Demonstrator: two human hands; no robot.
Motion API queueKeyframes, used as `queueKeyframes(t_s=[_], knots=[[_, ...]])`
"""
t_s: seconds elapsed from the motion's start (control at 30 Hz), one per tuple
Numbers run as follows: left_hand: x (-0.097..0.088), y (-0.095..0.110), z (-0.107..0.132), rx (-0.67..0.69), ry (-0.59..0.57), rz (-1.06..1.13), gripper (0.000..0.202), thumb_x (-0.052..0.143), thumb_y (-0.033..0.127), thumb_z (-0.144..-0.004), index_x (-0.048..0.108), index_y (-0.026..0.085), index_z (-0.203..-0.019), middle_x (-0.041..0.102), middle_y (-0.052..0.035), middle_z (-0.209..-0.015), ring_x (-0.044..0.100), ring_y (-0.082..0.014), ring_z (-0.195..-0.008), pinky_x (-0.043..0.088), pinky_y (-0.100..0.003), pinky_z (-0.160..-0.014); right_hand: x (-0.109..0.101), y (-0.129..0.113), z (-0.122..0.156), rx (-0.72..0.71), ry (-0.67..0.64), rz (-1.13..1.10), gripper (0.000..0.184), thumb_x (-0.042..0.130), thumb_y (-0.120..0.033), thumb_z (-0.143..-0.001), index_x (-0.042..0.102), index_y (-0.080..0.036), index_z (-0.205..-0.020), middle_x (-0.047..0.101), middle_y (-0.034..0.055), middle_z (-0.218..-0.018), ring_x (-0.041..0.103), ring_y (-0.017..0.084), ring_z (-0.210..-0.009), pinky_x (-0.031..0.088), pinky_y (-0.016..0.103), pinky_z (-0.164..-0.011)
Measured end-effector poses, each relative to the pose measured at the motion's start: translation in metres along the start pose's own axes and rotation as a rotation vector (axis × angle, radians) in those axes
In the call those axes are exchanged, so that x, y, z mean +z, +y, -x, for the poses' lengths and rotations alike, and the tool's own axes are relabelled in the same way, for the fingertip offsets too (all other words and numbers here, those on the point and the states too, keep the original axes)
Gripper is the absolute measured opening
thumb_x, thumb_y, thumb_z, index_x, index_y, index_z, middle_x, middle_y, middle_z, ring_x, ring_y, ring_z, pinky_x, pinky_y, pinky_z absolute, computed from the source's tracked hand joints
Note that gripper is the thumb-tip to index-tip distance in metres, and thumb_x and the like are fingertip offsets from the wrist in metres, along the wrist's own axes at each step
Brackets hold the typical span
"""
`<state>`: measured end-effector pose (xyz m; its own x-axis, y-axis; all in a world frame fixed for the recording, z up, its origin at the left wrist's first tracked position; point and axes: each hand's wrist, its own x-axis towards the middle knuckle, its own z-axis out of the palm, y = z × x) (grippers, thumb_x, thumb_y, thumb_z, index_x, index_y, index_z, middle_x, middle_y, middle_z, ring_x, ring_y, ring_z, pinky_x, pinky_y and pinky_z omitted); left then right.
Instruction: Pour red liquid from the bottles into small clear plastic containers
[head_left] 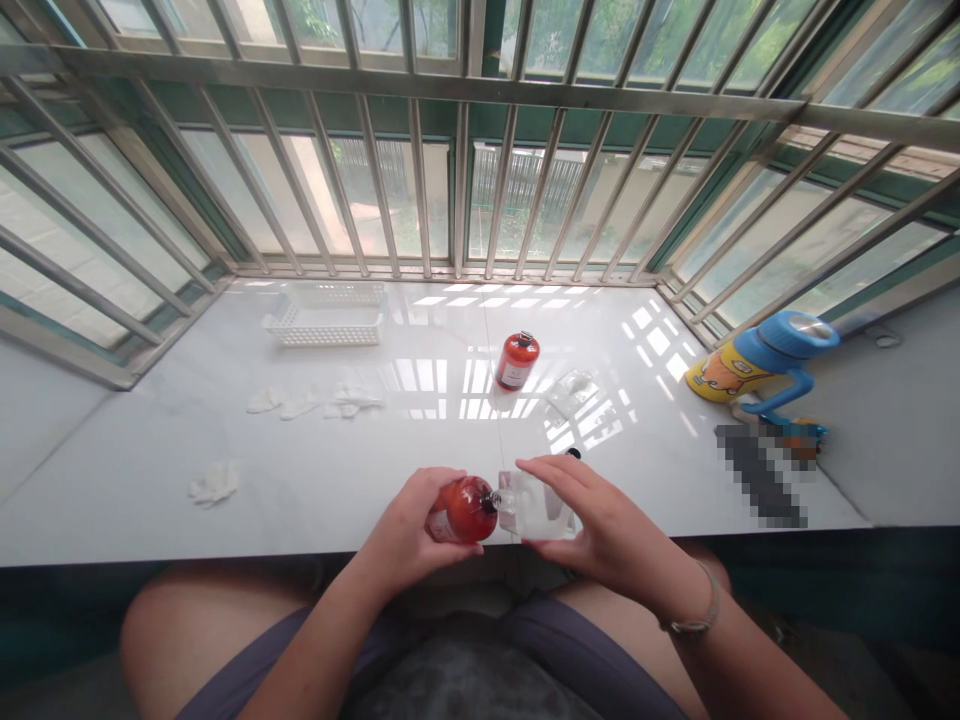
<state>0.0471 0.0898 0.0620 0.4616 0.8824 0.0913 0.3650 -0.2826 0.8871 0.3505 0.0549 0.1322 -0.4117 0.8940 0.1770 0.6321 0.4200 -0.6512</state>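
Note:
My left hand (409, 520) is wrapped round a red bottle (470, 508), tilted so that its uncapped neck points right. Beside it, my right hand (592, 510) has its fingers and thumb around a clear, square-sided container (538, 508). The bottle's neck meets the container's left end; whether they touch, I cannot tell. A small black cap-like piece (574, 454) shows just behind my right fingers. Farther back on the white tabletop (435, 440) stands a second red bottle (517, 362) with a black top and a pale label.
A white perforated basket (326, 325) sits at the back left. Crumpled white pieces (214, 484) lie on the left, and a clear plastic piece (571, 392) right of the standing bottle. A blue and yellow flask (761, 358) leans at the right, near a blurred-out dark object (759, 475). Window bars close off the back.

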Motion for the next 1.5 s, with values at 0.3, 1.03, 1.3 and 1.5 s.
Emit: queueKeyframes(t_s=[0.3, 1.03, 1.3, 1.5], knots=[[0.0014, -0.0036, 0.0010, -0.015, -0.017, 0.026, 0.079, 0.099, 0.037, -0.075, 0.059, 0.031, -0.143, 0.065, -0.0104, -0.141, 0.067, -0.0337, -0.130, 0.058, -0.053, -0.112, -0.0023, -0.0026, -0.0028, -0.001, 0.002, -0.001, 0.085, 0.082, -0.016, -0.083, 0.053, -0.036, -0.160, 0.066, 0.0093, -0.146, 0.067, 0.033, -0.132, 0.061, 0.048, -0.111], [0.0023, -0.0051, 0.0013, -0.007, -0.002, 0.035, 0.080, 0.101, 0.034, -0.072, 0.061, 0.031, -0.142, 0.068, -0.0085, -0.138, 0.069, -0.0311, -0.126, 0.060, -0.047, -0.108, -0.0030, -0.0020, -0.0026, -0.001, -0.033, 0.015, 0.084, 0.079, -0.015, -0.084, 0.050, -0.035, -0.161, 0.064, 0.0097, -0.146, 0.065, 0.033, -0.133, 0.060, 0.047, -0.111], [0.0029, -0.0068, 0.0011, -0.005, -0.010, 0.037, 0.080, 0.100, 0.035, -0.074, 0.060, 0.031, -0.143, 0.066, -0.0081, -0.139, 0.068, -0.0302, -0.128, 0.059, -0.046, -0.110, -0.0036, -0.0026, -0.0036, 0.006, -0.045, 0.027, 0.085, 0.079, -0.014, -0.083, 0.049, -0.035, -0.160, 0.063, 0.0099, -0.146, 0.065, 0.033, -0.132, 0.059, 0.047, -0.111], [0.0035, -0.0080, 0.0018, -0.003, -0.011, 0.041, 0.081, 0.100, 0.035, -0.074, 0.059, 0.031, -0.144, 0.066, -0.0085, -0.140, 0.067, -0.0306, -0.129, 0.059, -0.046, -0.110, -0.0050, -0.0038, -0.0037, -0.007, -0.039, 0.028, 0.086, 0.078, -0.012, -0.083, 0.049, -0.034, -0.160, 0.064, 0.0102, -0.145, 0.065, 0.032, -0.131, 0.060, 0.046, -0.110]])
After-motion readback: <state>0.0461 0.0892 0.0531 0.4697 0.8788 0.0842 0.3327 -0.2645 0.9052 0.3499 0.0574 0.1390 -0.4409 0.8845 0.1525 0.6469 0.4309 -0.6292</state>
